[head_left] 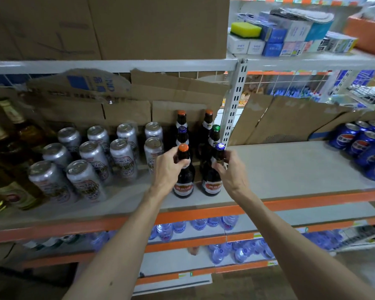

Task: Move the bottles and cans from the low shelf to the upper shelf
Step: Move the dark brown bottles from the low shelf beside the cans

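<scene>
Two dark beer bottles stand upright near the front of the upper shelf (pixel 290 167). My left hand (pixel 168 169) grips the neck of the orange-capped bottle (pixel 184 182). My right hand (pixel 232 169) grips the neck of the blue-capped bottle (pixel 211 182) beside it. Behind them stand several more dark bottles (pixel 208 124) with orange, blue and green caps. Several silver cans (pixel 121 156) fill the shelf to the left. The low shelves (pixel 182 263) below hold clear water bottles (pixel 238 250).
Amber glass bottles (pixel 11 148) stand at the far left. Blue cola cans (pixel 368 148) sit at the right end. A perforated steel upright (pixel 233 109) rises just behind the bottles. Cardboard sheets (pixel 290 120) line the back; boxes and a yellow sponge (pixel 245 29) lie above.
</scene>
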`<move>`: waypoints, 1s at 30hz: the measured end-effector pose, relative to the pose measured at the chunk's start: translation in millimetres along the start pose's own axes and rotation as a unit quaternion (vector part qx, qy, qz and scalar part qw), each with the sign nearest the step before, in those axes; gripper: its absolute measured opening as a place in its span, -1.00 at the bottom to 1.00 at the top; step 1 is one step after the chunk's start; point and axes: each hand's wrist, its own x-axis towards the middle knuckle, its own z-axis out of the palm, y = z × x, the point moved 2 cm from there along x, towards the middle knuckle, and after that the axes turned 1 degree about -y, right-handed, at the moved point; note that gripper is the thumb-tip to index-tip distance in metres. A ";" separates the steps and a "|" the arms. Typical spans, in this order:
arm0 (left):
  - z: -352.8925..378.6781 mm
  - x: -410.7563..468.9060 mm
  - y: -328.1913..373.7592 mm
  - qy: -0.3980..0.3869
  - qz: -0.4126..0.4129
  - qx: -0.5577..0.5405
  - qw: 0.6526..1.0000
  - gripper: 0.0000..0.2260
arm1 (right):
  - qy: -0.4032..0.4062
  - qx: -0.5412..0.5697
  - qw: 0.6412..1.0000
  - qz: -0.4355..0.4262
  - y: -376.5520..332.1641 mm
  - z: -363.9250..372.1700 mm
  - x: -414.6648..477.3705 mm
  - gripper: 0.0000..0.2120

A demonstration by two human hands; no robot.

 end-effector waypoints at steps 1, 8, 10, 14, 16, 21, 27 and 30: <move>1.2 -0.5 -0.6 0.000 -0.003 -0.004 1.000 -0.62 | -0.001 0.002 1.000 0.003 0.2 0.2 -1.4 -0.69; -5.6 -13.8 -0.5 -0.033 -0.046 0.002 0.998 -0.30 | 0.009 -0.066 0.998 0.006 -0.4 -15.8 -32.6 -0.50; -12.9 -36.2 -2.1 -0.009 -0.074 0.043 0.996 -0.39 | 0.000 -0.089 0.996 -0.001 -5.4 -21.3 -54.3 -0.60; -23.2 -120.0 -28.6 -0.145 -0.127 0.221 0.956 -0.66 | -0.072 -0.112 0.991 0.003 -18.2 -17.8 -117.3 -0.73; -32.0 -169.2 -48.6 -0.235 -0.165 0.297 0.911 -0.67 | -0.121 -0.141 0.982 0.011 -16.7 -4.0 -154.7 -0.70; -72.9 -301.7 -73.0 -0.267 -0.185 0.306 0.895 -0.73 | -0.237 -0.164 0.957 -0.006 -9.5 44.2 -274.1 -0.78; -133.6 -416.6 -111.2 -0.241 -0.276 0.259 0.894 -0.62 | -0.304 -0.195 0.932 -0.015 -0.8 91.3 -385.8 -0.54; -163.6 -442.0 -124.2 -0.231 -0.275 0.253 0.898 -0.61 | -0.310 -0.210 0.927 -0.006 -13.4 97.6 -420.7 -0.51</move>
